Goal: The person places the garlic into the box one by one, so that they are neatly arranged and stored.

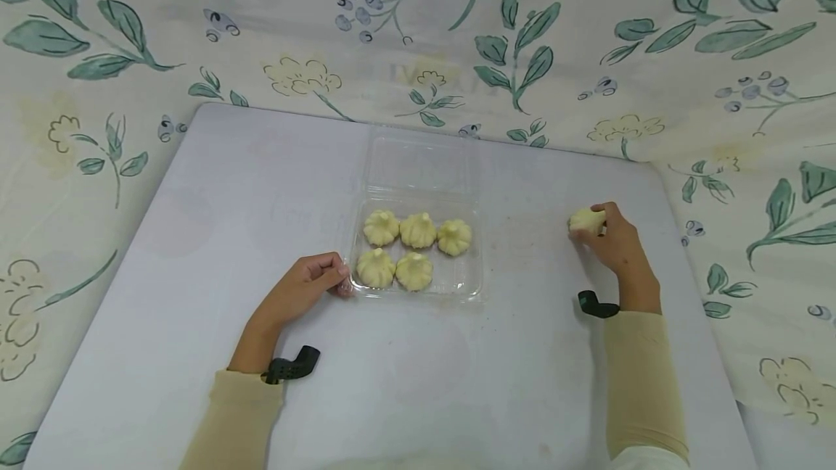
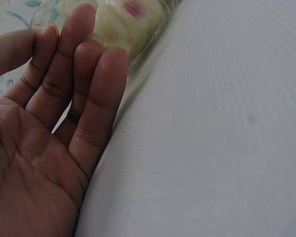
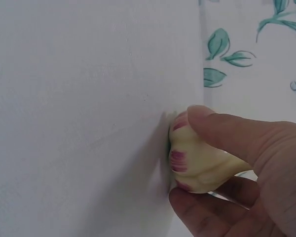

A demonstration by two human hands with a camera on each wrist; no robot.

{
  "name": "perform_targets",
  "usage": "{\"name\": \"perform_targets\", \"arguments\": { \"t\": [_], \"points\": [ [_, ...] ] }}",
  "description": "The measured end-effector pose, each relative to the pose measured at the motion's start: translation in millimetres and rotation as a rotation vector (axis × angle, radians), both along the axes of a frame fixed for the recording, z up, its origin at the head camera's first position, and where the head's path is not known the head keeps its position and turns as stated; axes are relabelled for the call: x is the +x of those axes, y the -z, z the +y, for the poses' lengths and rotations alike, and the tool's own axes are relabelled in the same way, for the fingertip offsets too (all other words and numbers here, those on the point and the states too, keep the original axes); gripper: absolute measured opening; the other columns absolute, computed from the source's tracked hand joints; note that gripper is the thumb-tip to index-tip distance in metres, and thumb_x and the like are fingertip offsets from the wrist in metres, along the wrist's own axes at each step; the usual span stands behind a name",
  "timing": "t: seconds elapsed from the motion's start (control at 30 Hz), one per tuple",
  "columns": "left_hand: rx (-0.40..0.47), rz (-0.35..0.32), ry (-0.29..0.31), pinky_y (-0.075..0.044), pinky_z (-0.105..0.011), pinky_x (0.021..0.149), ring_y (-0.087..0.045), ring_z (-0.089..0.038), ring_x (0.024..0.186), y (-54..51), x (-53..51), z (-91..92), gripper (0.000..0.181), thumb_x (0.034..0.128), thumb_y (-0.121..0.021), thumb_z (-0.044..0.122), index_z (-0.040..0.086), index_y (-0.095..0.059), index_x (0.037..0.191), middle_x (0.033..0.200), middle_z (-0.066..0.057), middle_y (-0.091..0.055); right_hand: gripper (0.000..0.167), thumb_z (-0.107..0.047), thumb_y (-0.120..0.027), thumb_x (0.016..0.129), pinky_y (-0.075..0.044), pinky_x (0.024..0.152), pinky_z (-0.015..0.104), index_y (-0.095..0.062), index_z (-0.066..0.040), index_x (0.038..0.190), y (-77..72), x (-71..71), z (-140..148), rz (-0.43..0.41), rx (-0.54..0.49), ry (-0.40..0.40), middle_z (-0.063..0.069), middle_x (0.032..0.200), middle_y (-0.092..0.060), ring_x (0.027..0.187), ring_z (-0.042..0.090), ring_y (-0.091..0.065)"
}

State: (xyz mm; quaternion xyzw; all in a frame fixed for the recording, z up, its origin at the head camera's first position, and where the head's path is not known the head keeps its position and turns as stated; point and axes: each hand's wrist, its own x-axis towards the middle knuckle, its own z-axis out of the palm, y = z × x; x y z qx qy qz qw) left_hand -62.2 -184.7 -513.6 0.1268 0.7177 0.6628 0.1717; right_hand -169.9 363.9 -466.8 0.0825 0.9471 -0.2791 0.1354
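Note:
A pale yellow garlic bulb (image 1: 585,221) with purple streaks is at the right of the table. My right hand (image 1: 612,241) grips it between thumb and fingers; in the right wrist view the garlic bulb (image 3: 197,160) is at the table surface, its stem toward the palm. Mid-table lies a clear plastic clamshell container (image 1: 457,283), its lid (image 1: 421,162) folded back. Inside it several garlic bulbs (image 1: 418,231) stand in two rows, three behind and two in front. My left hand (image 1: 313,283) pinches the container's left rim near the front corner.
The white table (image 1: 418,376) has rounded far corners. Behind it and at its sides hangs a cream cloth (image 1: 392,78) with green leaves and flowers. Small dark specks dot the tabletop right of the container. Each wrist bears a black camera mount (image 1: 294,365).

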Motion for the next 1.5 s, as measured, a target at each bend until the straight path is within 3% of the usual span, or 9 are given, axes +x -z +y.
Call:
{"name": "perform_targets", "arguments": {
  "t": [0.43, 0.93, 1.2, 1.5],
  "points": [
    [-0.009, -0.003, -0.001, -0.059, -0.032, 0.079, -0.069, -0.023, 0.083, -2.0, 0.2, 0.2, 0.026, 0.1088, -0.057, 0.012, -0.003, -0.063, 0.088, 0.086, -0.017, -0.068, 0.073, -0.027, -0.069, 0.101, -0.042, 0.103, 0.067, -0.03, 0.006, 0.153, 1.0, 1.4, -1.5, 0.047, 0.016, -0.021, 0.039, 0.146, -0.044, 0.125, 0.049, -0.048],
    [0.0, 0.006, 0.004, -0.059, -0.031, 0.079, -0.069, -0.023, 0.083, -3.2, 0.2, 0.9, 0.026, 0.1089, -0.056, 0.011, -0.003, -0.064, 0.088, 0.086, -0.016, -0.068, 0.07, -0.025, -0.072, 0.099, -0.048, 0.095, 0.063, -0.037, 0.012, 0.148, 5.9, 8.9, -2.7, 0.164, 0.039, -0.007, 0.038, 0.137, -0.052, 0.116, 0.049, -0.055],
    [-0.002, 0.007, 0.003, -0.059, -0.032, 0.078, -0.069, -0.023, 0.083, -3.5, 0.3, 0.8, 0.026, 0.1091, -0.056, 0.011, -0.003, -0.064, 0.089, 0.086, -0.017, -0.068, 0.068, -0.032, -0.071, 0.101, -0.051, 0.092, 0.064, -0.039, 0.004, 0.148, -8.4, 16.1, -13.0, 0.162, 0.027, -0.019, 0.037, 0.138, -0.053, 0.122, 0.051, -0.056],
    [-0.005, -0.003, -0.004, -0.059, -0.031, 0.079, -0.07, -0.022, 0.084, -1.7, 0.7, 0.4, 0.026, 0.1092, -0.056, 0.012, -0.003, -0.064, 0.089, 0.086, -0.015, -0.069, 0.075, -0.038, -0.075, 0.098, -0.054, 0.091, 0.063, -0.039, 0.003, 0.15, -38.9, 24.5, -35.8, 0.174, 0.016, -0.054, 0.033, 0.142, -0.052, 0.124, 0.049, -0.057]
  ]
}}
